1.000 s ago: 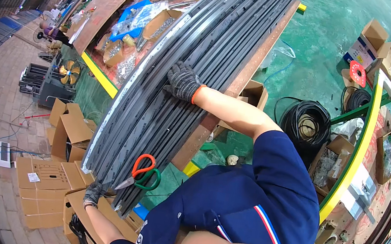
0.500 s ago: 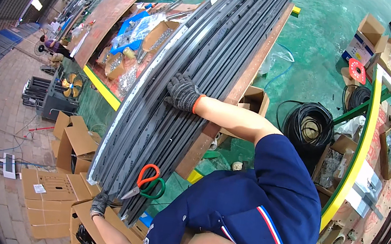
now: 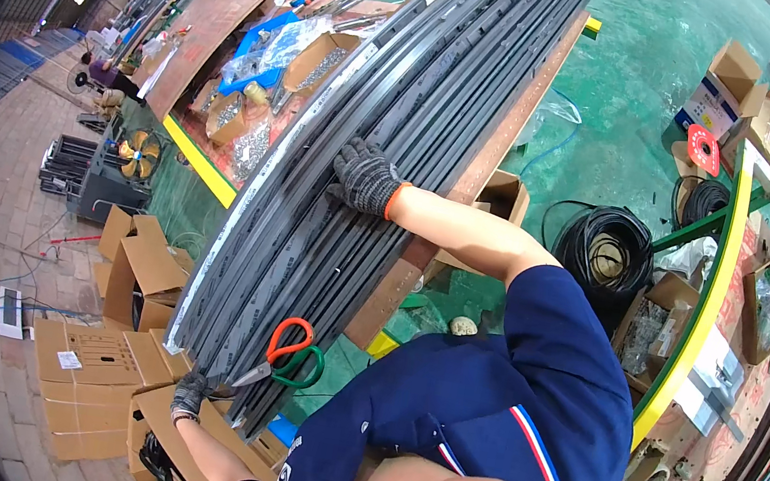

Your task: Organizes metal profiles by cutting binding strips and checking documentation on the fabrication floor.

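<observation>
A long, thick layer of dark grey strips [image 3: 396, 133] runs from the upper middle of the view down toward the lower left, lying over a wooden board [image 3: 396, 287] whose bare edge shows along the right. Around it spreads a workshop with a glossy green floor [image 3: 639, 70] and, at left, brick paving [image 3: 11, 145]. The right hand [image 3: 366, 180], in a grey knit glove, lies across the middle of the strips with fingers partly bent; whether it grips any cannot be told. The left hand [image 3: 189, 395], gloved too, is curled at their near end, its fingers partly hidden, so its hold is also unclear. One pair of scissors [image 3: 268, 363], with one orange and one green handle, lies on top of the strips just beside the left hand, its handles reaching over their right edge. Below the left forearm sits an open carton [image 3: 207, 433], with a closed carton [image 3: 80, 384] near it. Beyond the strips stands a cluttered bench [image 3: 197, 163] with at least two boxes of small metal parts [image 3: 314, 61]. At right are two black coils [image 3: 638, 264], one larger, and one red disc [image 3: 703, 149]. Two fans [image 3: 138, 154] stand at left. The strips are packed too closely to count.
</observation>
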`<state>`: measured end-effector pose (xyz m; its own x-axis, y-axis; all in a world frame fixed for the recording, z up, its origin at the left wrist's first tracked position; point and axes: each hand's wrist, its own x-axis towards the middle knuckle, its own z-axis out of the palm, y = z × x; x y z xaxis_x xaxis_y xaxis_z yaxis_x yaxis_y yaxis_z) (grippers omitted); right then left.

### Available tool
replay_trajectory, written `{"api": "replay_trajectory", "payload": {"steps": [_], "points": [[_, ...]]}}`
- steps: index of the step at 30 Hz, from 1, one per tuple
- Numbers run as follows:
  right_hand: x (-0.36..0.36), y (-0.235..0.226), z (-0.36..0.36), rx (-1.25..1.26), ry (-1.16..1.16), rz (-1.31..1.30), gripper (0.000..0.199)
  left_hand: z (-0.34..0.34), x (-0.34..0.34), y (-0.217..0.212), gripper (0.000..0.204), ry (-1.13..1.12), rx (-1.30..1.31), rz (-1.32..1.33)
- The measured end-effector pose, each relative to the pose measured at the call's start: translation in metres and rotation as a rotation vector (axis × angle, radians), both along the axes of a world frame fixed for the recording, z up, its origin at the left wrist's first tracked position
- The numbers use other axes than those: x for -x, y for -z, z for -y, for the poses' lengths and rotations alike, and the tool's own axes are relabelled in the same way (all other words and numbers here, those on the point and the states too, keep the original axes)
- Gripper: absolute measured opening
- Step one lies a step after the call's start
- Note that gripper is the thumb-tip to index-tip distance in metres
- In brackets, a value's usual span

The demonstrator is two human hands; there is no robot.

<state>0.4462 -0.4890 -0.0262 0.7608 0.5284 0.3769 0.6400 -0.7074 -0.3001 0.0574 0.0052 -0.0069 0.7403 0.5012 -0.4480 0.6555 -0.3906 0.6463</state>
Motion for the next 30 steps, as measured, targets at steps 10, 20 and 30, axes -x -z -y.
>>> {"api": "replay_trajectory", "payload": {"steps": [10,20,30], "points": [[0.001,-0.032,-0.009,-0.024,-0.122,-0.207,0.039,-0.029,0.023,0.042,0.034,0.142,-0.387,-0.004],[0.130,-0.087,-0.067,-0.080,-0.691,-0.031,0.038,0.040,0.017,-0.008,0.033,-0.071,-0.190,0.094],[0.259,-0.064,-0.116,0.374,-0.687,-0.089,0.049,0.013,0.032,0.008,0.020,0.281,-0.368,0.428]]}}
